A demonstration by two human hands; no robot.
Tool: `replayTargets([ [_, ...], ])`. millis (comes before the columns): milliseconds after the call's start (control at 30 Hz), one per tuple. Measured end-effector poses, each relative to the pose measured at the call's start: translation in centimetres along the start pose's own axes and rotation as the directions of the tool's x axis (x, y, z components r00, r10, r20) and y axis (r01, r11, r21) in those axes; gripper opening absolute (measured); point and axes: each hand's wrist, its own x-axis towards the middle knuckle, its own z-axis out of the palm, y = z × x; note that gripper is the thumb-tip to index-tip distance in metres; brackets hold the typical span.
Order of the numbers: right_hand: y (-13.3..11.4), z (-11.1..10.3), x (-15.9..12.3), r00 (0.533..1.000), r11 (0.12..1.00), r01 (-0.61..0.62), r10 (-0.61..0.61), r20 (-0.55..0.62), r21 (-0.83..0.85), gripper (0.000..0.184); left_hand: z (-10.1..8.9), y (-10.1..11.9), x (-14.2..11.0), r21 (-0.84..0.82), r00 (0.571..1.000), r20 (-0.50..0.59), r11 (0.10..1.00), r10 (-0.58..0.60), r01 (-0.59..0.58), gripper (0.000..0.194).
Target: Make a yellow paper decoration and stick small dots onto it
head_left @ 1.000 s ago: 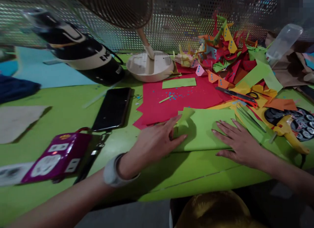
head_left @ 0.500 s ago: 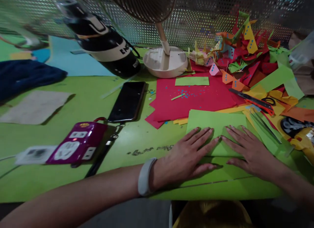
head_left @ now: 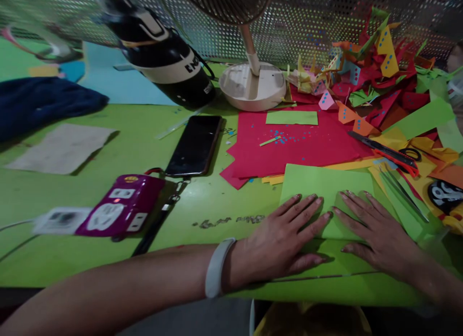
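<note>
A sheet of light green paper lies near the table's front edge. My left hand rests flat on its left part, fingers stretched and a little apart. On the right part lies my right hand, also flat with spread fingers. The paper under both palms and fingers is hidden. Red paper lies just beyond, with small blue dots and a green strip on it. To the right of the green sheet are tweezers and an orange-and-black utility knife.
A phone and a purple power socket block lie left of my hands. Behind them stand a black bottle and a fan's white base. Folded coloured paper pieces are heaped at the back right.
The camera view has shifted slightly, so the table's things appear a little further right. Both hands stay flat on the green sheet, with the fingers slightly nearer the front edge.
</note>
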Motion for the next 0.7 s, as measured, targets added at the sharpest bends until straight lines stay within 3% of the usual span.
replayTargets([
  [700,-0.31,-0.02,0.26,1.000,1.000,-0.019,0.019,0.000,-0.007,0.060,0.20,-0.22,0.11,0.003,1.000,-0.020,1.000,-0.021,0.021,0.070],
])
